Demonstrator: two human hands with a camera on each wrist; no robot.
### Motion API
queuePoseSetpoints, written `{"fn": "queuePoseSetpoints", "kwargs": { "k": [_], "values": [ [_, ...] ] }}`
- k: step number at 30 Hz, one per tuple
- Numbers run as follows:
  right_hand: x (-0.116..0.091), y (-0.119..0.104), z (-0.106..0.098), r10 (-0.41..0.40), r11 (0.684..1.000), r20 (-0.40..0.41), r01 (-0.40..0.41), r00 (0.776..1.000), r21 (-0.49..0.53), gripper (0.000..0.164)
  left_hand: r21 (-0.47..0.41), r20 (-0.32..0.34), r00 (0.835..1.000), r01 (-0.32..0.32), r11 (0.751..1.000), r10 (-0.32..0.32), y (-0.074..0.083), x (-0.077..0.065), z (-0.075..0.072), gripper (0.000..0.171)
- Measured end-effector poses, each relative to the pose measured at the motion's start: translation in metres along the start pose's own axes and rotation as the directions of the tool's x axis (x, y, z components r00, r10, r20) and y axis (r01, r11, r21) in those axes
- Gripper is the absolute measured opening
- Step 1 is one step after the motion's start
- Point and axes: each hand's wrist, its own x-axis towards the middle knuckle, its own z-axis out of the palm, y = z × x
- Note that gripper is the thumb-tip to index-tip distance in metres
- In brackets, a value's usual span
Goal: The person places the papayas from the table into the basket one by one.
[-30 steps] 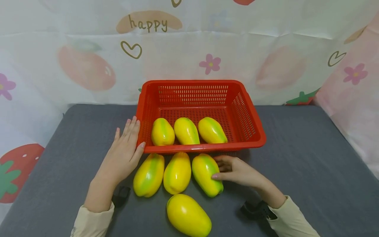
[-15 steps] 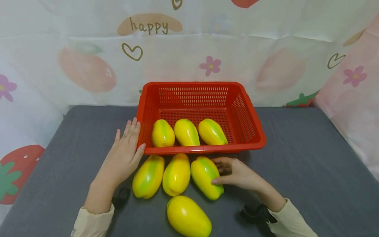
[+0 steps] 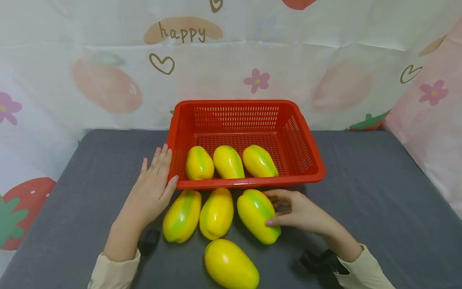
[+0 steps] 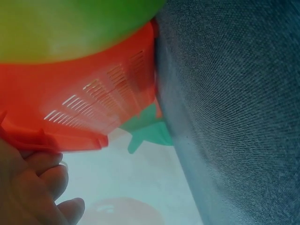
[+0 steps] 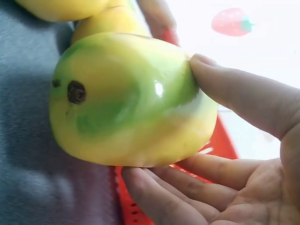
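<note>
My right hand [image 3: 301,212] grips a yellow-green papaya [image 3: 257,216] at the right end of the row before the basket. In the right wrist view the thumb presses one side of this papaya [image 5: 117,103], the fingers lie against the opposite side, and its dark stem spot shows. My left hand [image 3: 149,188] lies along the left side of the red plastic basket [image 3: 245,182], fingers straight and thumb at the rim. Two more papayas, a left one [image 3: 182,216] and a middle one [image 3: 216,214], complete the row. Inside the basket, three papayas [image 3: 228,162] line the near side.
Another papaya [image 3: 231,263] lies closer to me on the grey cloth-covered table [image 3: 375,192]. Behind the basket hangs a printed curtain [image 3: 223,64]. A black strap [image 3: 321,263] shows at my right wrist.
My right hand and the papaya in it have shifted slightly right, widening the gap to the middle papaya. The left hand stays at the basket.
</note>
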Motion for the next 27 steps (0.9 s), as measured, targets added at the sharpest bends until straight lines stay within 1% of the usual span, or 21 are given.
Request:
{"fn": "queuePoseSetpoints", "kwargs": {
  "k": [4,8,12,16,19,25,27],
  "values": [
    [-0.007,-0.007,-0.005,-0.001,1.000,-0.003,0.001,1.000,0.009,0.066,-0.002,0.002,1.000,0.000,1.000,0.000,0.001,0.001,0.000,0.068],
    [-0.012,-0.014,-0.009,-0.011,0.999,0.016,0.010,1.000,0.044,0.064,0.000,0.003,1.000,-0.002,1.000,0.002,0.001,0.000,0.000,0.068],
    [-0.016,-0.022,-0.013,-0.066,0.993,0.047,0.061,0.997,0.101,0.059,0.003,-0.003,1.000,-0.001,1.000,0.001,0.001,-0.001,-0.001,0.068],
    [-0.017,-0.030,-0.019,-0.130,0.979,0.068,0.117,0.989,0.167,0.057,0.002,-0.003,1.000,0.005,1.000,-0.005,0.000,-0.001,-0.001,0.068],
    [-0.018,-0.035,-0.024,-0.146,0.975,0.053,0.135,0.988,0.174,0.058,0.003,-0.002,1.000,0.009,1.000,-0.009,0.001,0.000,-0.001,0.069],
    [-0.013,-0.043,-0.034,-0.113,0.979,-0.017,0.114,0.993,0.167,0.061,0.007,0.000,1.000,0.009,1.000,-0.009,0.001,0.000,-0.001,0.069],
    [-0.010,-0.045,-0.038,-0.116,0.979,-0.036,0.120,0.993,0.165,0.060,0.005,0.003,1.000,0.012,1.000,-0.012,0.001,0.000,-0.001,0.069]
  ]
}}
